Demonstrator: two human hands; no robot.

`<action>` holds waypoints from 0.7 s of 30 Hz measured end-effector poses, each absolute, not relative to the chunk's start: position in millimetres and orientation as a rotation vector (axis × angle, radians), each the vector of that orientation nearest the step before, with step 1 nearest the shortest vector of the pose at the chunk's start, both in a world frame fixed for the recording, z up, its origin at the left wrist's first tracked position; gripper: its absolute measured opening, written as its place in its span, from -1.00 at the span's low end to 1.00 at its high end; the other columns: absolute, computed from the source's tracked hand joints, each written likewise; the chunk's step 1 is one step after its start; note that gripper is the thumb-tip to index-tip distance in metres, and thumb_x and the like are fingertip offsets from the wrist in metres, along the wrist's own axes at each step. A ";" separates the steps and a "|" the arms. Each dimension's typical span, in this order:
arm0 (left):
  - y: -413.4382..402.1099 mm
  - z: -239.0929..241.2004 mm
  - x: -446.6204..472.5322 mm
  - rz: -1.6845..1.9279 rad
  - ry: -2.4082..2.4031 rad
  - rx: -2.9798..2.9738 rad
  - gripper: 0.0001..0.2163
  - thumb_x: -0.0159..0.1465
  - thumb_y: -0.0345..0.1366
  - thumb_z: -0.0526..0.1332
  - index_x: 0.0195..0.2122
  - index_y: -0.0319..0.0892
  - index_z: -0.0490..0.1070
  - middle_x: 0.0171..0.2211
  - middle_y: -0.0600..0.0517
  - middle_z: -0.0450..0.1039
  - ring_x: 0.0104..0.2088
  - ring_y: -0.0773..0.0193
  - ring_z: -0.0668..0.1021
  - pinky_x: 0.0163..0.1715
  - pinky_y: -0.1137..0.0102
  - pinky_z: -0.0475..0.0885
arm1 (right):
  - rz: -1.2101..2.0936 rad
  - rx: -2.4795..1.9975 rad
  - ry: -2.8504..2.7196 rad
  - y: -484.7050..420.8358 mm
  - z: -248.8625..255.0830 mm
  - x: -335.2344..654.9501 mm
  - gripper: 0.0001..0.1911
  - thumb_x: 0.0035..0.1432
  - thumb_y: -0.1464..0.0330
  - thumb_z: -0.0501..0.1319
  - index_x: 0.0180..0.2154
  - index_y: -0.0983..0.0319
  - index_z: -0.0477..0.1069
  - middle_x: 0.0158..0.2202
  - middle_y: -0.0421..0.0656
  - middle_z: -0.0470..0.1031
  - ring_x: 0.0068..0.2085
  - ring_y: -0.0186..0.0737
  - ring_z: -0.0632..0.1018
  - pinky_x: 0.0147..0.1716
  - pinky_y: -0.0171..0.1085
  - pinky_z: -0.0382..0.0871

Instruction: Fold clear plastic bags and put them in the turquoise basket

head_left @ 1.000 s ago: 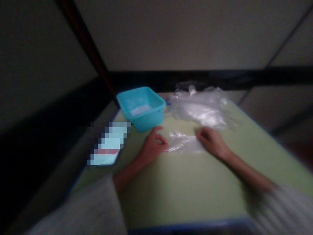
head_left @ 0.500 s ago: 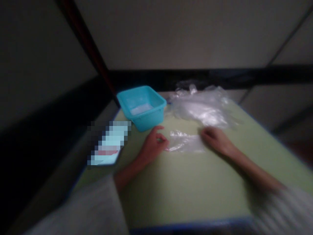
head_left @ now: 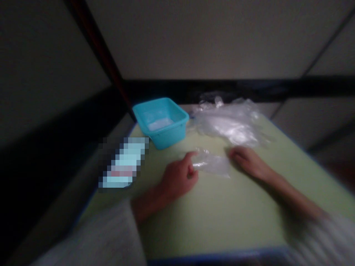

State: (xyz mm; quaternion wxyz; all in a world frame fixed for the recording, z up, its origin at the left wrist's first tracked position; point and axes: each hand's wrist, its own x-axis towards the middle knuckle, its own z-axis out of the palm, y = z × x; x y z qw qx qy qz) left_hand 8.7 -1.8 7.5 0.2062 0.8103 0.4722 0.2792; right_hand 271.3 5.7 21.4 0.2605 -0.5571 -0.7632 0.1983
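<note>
A small clear plastic bag (head_left: 213,164) lies at a slant on the yellow-green table, its left end at my left hand (head_left: 180,175). The fingers of that hand are curled, the index finger reaching over the bag's edge, and they appear closed on it. To the right of the bag, my right hand (head_left: 246,160) rests on the table in a loose fist. Its fingertips are turned under, so whatever they may hold is hidden. Beyond both hands is a heap of clear plastic bags (head_left: 230,122).
A turquoise plastic basin (head_left: 169,136) with something whitish at its bottom stands at the back left. Nearer on the left is a flat, pixelated device-like object (head_left: 126,162). The table (head_left: 222,218) has a blue edge, and a pale wall rises behind it.
My left hand has moved a little nearer and to the right, its fingers more curled. The small bag has turned, its right end now closer to me. My right hand has barely moved.
</note>
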 end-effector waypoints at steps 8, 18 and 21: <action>-4.3 13.4 10.7 0.606 1.368 2.346 -0.59 0.21 -0.38 0.09 0.11 -0.13 0.21 -0.22 0.01 0.56 -0.45 0.26 0.54 -0.39 0.40 0.38 | 0.762 -1.416 -2.098 -7.7 34.0 263.4 -0.77 0.10 0.36 0.02 -0.51 0.24 0.37 -0.53 -0.16 0.41 -0.50 -0.25 0.41 -0.50 -0.28 0.28; 5.7 13.6 2.0 0.819 1.315 2.578 -0.69 0.20 -0.40 0.08 -0.02 -0.19 0.34 -0.07 -0.11 0.46 -0.02 0.09 0.48 0.00 0.20 0.38 | 0.679 -0.945 -2.492 -16.3 34.0 266.3 -0.74 0.21 0.48 0.01 -0.31 0.25 0.47 -0.39 -0.12 0.43 -0.34 -0.24 0.45 -0.34 -0.27 0.31; -4.6 14.8 7.5 0.733 0.876 2.695 -0.62 0.22 -0.35 0.09 0.08 -0.22 0.29 0.14 -0.16 0.30 0.17 0.09 0.32 0.15 0.18 0.26 | 0.502 -0.858 -2.661 -20.1 33.2 272.4 -0.71 0.22 0.49 -0.01 -0.26 0.26 0.49 -0.40 -0.11 0.42 -0.36 -0.21 0.42 -0.32 -0.24 0.28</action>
